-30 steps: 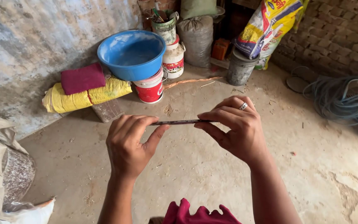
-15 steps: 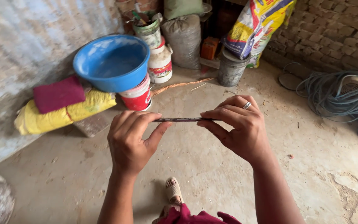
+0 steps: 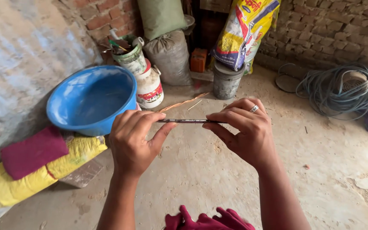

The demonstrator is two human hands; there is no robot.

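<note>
We see 1 thin dark rod (image 3: 188,121) held level between 2 hands: left hand (image 3: 133,142) pinching 1 end, right hand (image 3: 245,132) pinching the other.

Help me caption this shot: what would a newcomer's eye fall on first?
Centre frame, the left hand and the right hand pinch the two ends of a thin dark rod, held level above the dirt floor. Next is the big blue basin at left, above a yellow sack.
</note>
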